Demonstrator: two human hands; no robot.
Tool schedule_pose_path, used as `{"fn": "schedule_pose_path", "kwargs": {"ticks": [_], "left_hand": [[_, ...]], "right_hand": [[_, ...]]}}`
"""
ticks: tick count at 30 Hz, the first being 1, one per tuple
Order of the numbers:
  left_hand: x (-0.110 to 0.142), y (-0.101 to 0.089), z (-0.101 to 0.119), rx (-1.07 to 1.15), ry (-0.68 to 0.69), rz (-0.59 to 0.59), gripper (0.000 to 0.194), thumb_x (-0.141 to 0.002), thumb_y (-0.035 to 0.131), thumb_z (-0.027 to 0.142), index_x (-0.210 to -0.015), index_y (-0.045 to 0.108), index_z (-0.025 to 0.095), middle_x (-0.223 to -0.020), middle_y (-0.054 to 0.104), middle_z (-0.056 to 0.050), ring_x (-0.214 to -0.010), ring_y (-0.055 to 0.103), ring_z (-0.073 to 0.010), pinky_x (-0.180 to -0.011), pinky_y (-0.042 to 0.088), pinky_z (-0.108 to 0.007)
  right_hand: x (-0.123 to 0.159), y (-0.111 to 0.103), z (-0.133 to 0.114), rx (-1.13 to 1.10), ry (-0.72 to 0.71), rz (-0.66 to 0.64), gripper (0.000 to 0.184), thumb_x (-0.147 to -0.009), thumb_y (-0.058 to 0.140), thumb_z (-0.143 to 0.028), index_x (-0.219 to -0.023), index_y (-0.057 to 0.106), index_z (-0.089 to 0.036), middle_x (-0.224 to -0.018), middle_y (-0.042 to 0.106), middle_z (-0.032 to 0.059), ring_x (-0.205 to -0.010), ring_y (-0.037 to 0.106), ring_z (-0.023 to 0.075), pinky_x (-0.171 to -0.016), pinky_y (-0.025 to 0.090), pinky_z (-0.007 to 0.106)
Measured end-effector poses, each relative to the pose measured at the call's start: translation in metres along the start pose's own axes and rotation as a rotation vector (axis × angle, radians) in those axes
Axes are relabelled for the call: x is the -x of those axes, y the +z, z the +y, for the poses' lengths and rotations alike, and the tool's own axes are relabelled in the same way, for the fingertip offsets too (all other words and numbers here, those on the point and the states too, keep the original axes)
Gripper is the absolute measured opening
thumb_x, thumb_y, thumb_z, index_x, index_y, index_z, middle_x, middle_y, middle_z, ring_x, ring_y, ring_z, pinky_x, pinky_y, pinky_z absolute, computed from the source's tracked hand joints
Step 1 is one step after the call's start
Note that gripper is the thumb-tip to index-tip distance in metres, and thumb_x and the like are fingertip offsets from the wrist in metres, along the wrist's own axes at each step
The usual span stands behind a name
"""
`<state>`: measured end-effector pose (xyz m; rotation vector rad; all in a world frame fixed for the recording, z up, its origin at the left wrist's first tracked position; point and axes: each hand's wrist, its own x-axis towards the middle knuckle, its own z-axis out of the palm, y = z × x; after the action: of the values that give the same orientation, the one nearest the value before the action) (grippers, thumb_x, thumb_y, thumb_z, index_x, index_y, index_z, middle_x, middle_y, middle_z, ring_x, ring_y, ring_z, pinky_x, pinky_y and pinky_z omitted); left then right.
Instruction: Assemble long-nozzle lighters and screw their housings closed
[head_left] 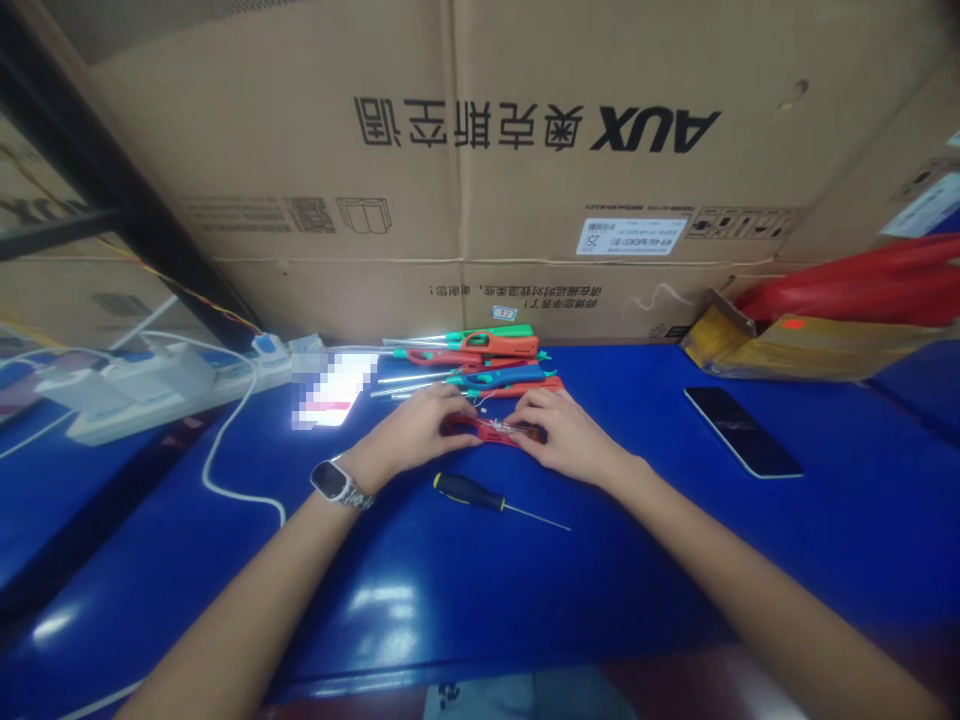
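A red long-nosed lighter's casing (491,432) lies opened at the middle of the blue table, with small pale parts showing inside. Its left end is between the fingers of my left hand (416,425), which wears a watch on the wrist. My right hand (568,435) has its fingertips closed on the right end and the inner parts. Just behind my hands lies a pile of long-nosed lighters, among them a blue one (502,377) and an orange one (499,345). A black and yellow screwdriver (472,491) rests in front of my hands, its tip toward the right.
A dark-screened phone (742,432) lies at the right, and a lit, blurred-out screen (334,392) at the left. A white power strip (180,400) with cables stands far left. Large cardboard (525,180) walls off the back. An open box (810,345) holding red material sits back right.
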<state>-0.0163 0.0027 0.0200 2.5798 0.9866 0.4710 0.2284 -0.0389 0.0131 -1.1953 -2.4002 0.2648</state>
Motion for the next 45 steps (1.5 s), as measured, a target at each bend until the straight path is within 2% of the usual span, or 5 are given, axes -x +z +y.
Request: {"fn": "schedule_pose_path", "kwargs": {"ticks": [10,16,20,30,45], "left_hand": [[0.002,0.001,-0.004,-0.039,-0.010,0.076,0.030,-0.085,0.070,0.043,-0.105,0.069,0.022,-0.107,0.065,-0.009,-0.104,0.060,-0.0280,-0.092,0.048,-0.042],[0.006,-0.011,-0.011,-0.046,-0.065,0.153,0.020,-0.092,0.053,0.031,-0.098,0.068,0.019,-0.098,0.062,-0.008,-0.096,0.059,-0.0252,-0.087,0.049,-0.041],[0.009,-0.014,-0.017,-0.051,-0.078,0.168,0.021,-0.092,0.049,0.029,-0.094,0.067,0.018,-0.096,0.061,-0.008,-0.098,0.058,-0.0261,-0.087,0.048,-0.041],[0.010,-0.016,-0.018,-0.106,-0.096,0.229,0.018,-0.094,0.051,0.028,-0.095,0.067,0.019,-0.102,0.063,-0.008,-0.099,0.059,-0.0256,-0.089,0.048,-0.042],[-0.002,-0.009,0.014,-0.020,0.008,0.581,0.019,-0.099,0.051,0.029,-0.110,0.064,0.021,-0.108,0.066,-0.005,-0.106,0.059,-0.0215,-0.094,0.046,-0.039]], "right_hand": [[0.001,-0.006,-0.007,0.166,-0.007,-0.041,0.017,-0.093,0.061,-0.026,-0.099,0.076,-0.022,-0.092,0.066,0.0068,-0.092,0.059,0.0228,-0.085,0.037,0.040],[-0.019,-0.005,-0.015,0.144,0.141,0.039,0.020,-0.093,0.057,-0.028,-0.101,0.074,-0.021,-0.098,0.069,0.0066,-0.090,0.062,0.0199,-0.080,0.039,0.034],[-0.048,0.003,-0.018,0.134,0.283,-0.084,0.016,-0.088,0.060,-0.029,-0.091,0.075,-0.022,-0.080,0.072,0.0037,-0.074,0.063,0.0193,-0.060,0.035,0.029],[-0.068,0.001,-0.012,0.265,0.278,-0.167,0.016,-0.084,0.061,-0.025,-0.089,0.076,-0.024,-0.083,0.075,0.0045,-0.078,0.068,0.0214,-0.061,0.035,0.028],[-0.041,-0.023,-0.007,0.299,0.324,0.150,0.017,-0.088,0.060,-0.029,-0.097,0.072,-0.023,-0.072,0.074,-0.0005,-0.069,0.067,0.0183,-0.057,0.030,0.027]]}}
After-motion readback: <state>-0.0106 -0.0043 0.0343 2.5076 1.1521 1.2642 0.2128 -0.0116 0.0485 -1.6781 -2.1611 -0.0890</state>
